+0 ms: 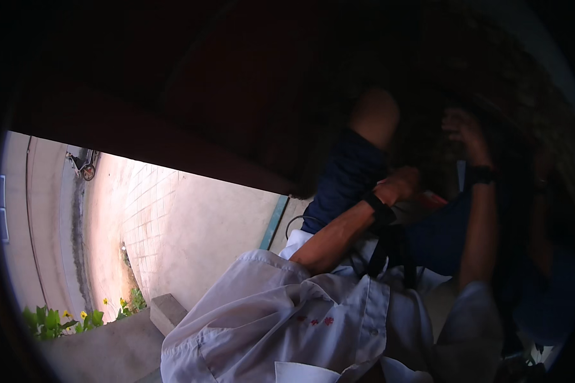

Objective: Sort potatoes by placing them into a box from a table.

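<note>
My left hand (398,185) is bent inward over my lap, between my thighs, with a black band (380,209) around the wrist. Shadow hides its fingers, so any grip is unclear. A small red item (433,199) shows beside it. Farther out, my right hand (464,128) is raised beyond my lap, its fingers partly bent; whether they hold anything is too dim to see. A black band (482,175) circles that wrist too. Close to it stands a narrow pale strip (461,175). My bare knee (376,117) and navy shorts (347,167) lie left of the hands.
A dark reddish panel (172,139) spans the upper left. Beyond it lie a pale paved floor (211,215), a parked motorcycle (84,165) and yellow-flowered plants (62,321). A thin dark cable (290,224) loops beside my thigh. Dark blue fabric (551,297) is dimly visible at right.
</note>
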Available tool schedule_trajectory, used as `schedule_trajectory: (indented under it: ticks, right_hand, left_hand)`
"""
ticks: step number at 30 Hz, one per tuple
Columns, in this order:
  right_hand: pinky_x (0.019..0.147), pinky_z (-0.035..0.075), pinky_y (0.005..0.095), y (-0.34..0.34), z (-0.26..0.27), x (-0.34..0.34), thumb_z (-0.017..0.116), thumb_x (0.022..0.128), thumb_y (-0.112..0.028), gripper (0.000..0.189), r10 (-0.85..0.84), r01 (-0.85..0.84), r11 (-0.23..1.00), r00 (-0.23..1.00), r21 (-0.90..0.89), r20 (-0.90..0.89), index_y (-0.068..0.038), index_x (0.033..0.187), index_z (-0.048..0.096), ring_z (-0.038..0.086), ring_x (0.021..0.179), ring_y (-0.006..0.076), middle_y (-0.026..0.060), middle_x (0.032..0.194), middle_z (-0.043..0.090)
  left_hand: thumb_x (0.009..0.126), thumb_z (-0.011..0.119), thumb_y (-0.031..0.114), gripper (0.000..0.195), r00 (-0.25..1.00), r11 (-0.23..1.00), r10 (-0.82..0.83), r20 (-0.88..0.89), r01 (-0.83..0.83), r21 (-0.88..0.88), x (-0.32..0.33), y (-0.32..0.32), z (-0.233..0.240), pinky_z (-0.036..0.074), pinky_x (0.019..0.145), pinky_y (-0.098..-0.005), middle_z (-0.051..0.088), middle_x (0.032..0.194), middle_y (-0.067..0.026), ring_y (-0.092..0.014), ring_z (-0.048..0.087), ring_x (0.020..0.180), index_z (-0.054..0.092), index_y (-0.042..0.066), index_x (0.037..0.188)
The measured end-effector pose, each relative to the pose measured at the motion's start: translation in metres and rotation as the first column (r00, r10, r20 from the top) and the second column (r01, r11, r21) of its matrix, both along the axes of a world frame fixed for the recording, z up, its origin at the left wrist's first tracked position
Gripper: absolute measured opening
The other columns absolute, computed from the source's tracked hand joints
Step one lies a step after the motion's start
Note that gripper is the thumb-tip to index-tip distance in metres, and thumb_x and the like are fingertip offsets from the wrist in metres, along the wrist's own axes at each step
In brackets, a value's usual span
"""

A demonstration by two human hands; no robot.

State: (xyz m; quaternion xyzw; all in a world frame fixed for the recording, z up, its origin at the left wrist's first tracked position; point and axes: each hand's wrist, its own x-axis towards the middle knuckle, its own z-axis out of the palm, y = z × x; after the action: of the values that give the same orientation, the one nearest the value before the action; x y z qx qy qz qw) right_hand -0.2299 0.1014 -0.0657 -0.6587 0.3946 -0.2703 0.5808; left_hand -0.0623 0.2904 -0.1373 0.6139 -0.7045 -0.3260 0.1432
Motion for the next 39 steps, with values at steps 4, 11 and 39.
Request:
schedule_trajectory:
  ticks: [4, 11, 39]
  right_hand:
    - [0.081, 0.052, 0.0302, -0.006, -0.012, 0.002, 0.067, 0.095, -0.032, 0.049, 0.087, -0.085, 0.996, 0.985, -0.017, 0.15, -0.009, 0.137, 0.063, 0.071, 0.098, 0.0144, 0.006, 0.119, 0.074]
    - [0.078, 0.05, 0.0241, -0.009, -0.021, 0.008, 0.065, 0.101, -0.03, 0.043, 0.072, -0.072, 0.997, 0.997, 0.009, -0.025, -0.011, 0.139, 0.062, 0.067, 0.096, 0.0103, 0.0023, 0.119, 0.073]
    - [0.069, 0.053, 0.0252, -0.017, -0.037, 0.001, 0.067, 0.101, -0.029, 0.045, 0.12, -0.146, 0.986, 0.96, -0.086, -0.254, -0.007, 0.14, 0.062, 0.068, 0.089, 0.0109, 0.003, 0.11, 0.071]
  left_hand:
    - [0.087, 0.076, 0.036, 0.034, 0.999, 0.999, 0.045, -0.01, -0.045, 0.005, -0.005, -0.001, -0.02, 0.059, 0.082, -0.0436, 0.077, 0.099, -0.0179, -0.036, 0.075, 0.092, 0.079, 0.005, 0.101]
    - [0.085, 0.076, 0.036, 0.033, 0.995, 0.992, 0.096, -0.014, -0.097, -0.084, -0.011, -0.001, -0.042, 0.059, 0.081, -0.0449, 0.077, 0.098, -0.0163, -0.034, 0.076, 0.091, 0.081, 0.006, 0.098]
    - [0.082, 0.073, 0.022, 0.026, 0.966, 0.97, 0.235, 0.111, -0.224, -0.098, 0.01, -0.037, -0.042, 0.06, 0.082, -0.0462, 0.078, 0.101, -0.0166, -0.032, 0.076, 0.097, 0.08, 0.005, 0.099]
